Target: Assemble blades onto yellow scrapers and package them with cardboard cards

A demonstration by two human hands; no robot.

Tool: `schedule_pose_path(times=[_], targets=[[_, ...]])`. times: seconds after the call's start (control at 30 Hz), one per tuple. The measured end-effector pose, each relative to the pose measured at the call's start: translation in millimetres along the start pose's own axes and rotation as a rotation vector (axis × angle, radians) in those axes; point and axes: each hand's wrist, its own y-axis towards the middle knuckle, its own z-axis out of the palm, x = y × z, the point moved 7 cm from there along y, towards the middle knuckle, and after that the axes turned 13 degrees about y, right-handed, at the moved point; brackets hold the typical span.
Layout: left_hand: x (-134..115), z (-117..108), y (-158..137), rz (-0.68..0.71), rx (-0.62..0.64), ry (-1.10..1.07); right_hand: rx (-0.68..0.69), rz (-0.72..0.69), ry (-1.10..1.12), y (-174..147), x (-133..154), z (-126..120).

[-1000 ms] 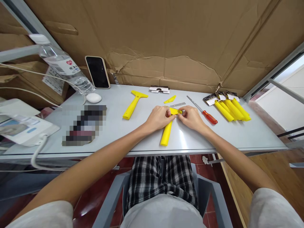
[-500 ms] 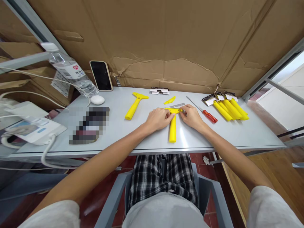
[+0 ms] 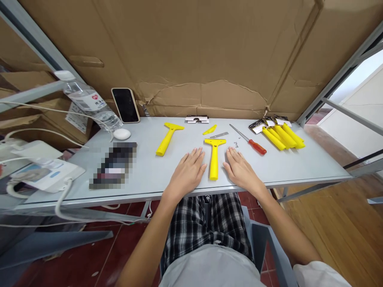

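Scraper (image 3: 214, 159) is laid on the bench (image 3: 314, 171) between the left hand (image 3: 186, 173) and the right hand (image 3: 241, 171), its head at the far end, and is touched by neither. Just past that head, a metal blade (image 3: 219, 135) and a yellow plate (image 3: 210, 129) are set down. Small parts (image 3: 236, 144), too tiny to be made out, are scattered just beyond the right fingertips; they could be swept aside or lost if that hand were slid forward. A finger could also be nicked if the blade were brushed against. Nothing is held in either grip: both are spread flat, palms down, fingers stretched out and rested on the bench. Farther right, a screwdriver (image 3: 256, 147) is seen, then carded handles (image 3: 283, 135); a second scraper (image 3: 169, 139) is placed well to the left.
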Motion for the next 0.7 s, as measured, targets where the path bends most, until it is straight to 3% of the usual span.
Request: schedule_pose_path(times=[0.13, 0.33, 0.7], targets=[[-5.1, -1.9, -1.1, 0.060, 0.054, 0.057, 0.059, 0.043, -0.095, -0.2, 3.8, 1.0], [-2.3, -1.5, -4.5, 0.064, 0.013, 0.051, 0.083, 0.060, -0.148, -2.2, 6.8, -1.6], [-3.7, 2.1, -3.9, 0.078, 0.010, 0.112, 0.043, 0.001, -0.214, -4.1, 1.8, 4.4]])
